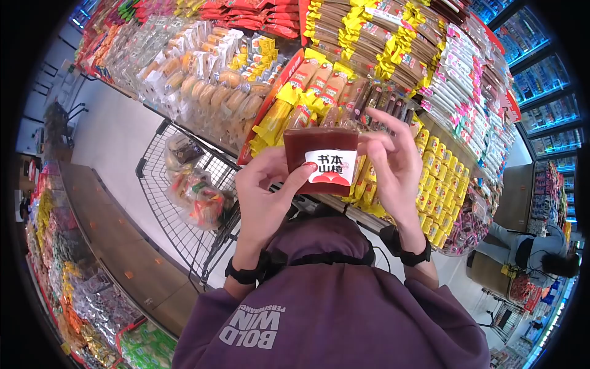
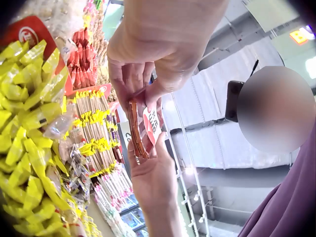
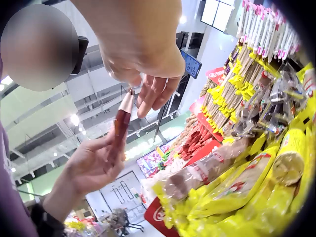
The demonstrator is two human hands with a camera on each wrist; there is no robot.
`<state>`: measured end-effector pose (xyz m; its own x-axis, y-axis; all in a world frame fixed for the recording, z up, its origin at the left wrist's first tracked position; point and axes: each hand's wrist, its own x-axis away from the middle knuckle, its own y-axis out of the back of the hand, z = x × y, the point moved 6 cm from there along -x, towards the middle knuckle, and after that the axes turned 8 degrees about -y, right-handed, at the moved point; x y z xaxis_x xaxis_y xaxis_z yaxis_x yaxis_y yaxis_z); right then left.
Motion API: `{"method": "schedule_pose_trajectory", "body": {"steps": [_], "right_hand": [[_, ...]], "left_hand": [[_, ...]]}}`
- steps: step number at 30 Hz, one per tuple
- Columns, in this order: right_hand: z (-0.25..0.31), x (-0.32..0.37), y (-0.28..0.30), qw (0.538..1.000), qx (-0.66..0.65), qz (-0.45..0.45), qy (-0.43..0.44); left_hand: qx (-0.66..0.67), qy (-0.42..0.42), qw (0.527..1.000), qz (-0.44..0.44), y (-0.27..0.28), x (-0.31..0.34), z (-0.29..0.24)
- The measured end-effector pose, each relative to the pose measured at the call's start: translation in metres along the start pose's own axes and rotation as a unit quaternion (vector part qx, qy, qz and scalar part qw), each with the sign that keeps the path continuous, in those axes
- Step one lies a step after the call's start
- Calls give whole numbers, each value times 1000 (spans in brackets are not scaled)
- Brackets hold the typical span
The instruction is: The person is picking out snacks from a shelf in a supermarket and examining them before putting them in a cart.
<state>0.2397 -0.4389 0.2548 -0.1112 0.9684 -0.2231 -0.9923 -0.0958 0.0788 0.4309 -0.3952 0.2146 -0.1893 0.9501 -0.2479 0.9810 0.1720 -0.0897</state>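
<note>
A flat dark-red packet (image 1: 301,147) with a white and red label faces the head camera. My left hand (image 1: 261,190) grips its left side, thumb on the front by the label and fingers behind. At its upper right edge, my right hand (image 1: 396,166) pinches with thumb and a finger, the other fingers loosely raised. Seen edge-on in the left wrist view, the packet (image 2: 135,129) lies between my left hand (image 2: 158,49) and right hand (image 2: 154,182). The right wrist view shows the packet (image 3: 118,131) slanting from my left hand (image 3: 91,165) up to my right hand (image 3: 143,59).
Beyond the hands is a sloped display of yellow-ended snack packs (image 1: 270,126), with small yellow packs (image 1: 439,184) to the right. A wire cart (image 1: 166,203) holding bagged goods stands at left, near a brown shelf ledge (image 1: 123,252). Someone in grey (image 1: 522,252) is at far right.
</note>
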Motion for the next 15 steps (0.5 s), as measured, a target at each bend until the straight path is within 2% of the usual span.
{"method": "schedule_pose_trajectory", "body": {"steps": [2,3,6,7,9,10,11,12,13,15], "right_hand": [[-3,-3,3,987,127,20,96],[5,-4,-1,949,231,22,214],[20,6,-10,908,311,22,281],[19,9,-11,907,306,-6,289],[13,13,-10,884,338,24,324],[11,14,-11,870,353,38,341],[11,10,-10,877,345,41,333],[8,6,-9,900,323,48,289],[4,4,-7,921,299,54,244],[0,0,-6,955,246,38,159]], "left_hand": [[31,29,999,1,2,-1,1],[50,43,998,-3,1,-4,1],[110,54,992,-14,-4,-8,2],[110,68,992,-7,-7,-8,1],[111,94,989,8,-10,-6,-1],[103,76,992,-9,-8,-7,-2],[95,57,993,-27,-6,-7,-2],[88,38,994,-44,-4,-7,-2],[6,-1,999,-51,-3,-9,-4],[-137,-146,979,-29,6,-13,-6]]}}
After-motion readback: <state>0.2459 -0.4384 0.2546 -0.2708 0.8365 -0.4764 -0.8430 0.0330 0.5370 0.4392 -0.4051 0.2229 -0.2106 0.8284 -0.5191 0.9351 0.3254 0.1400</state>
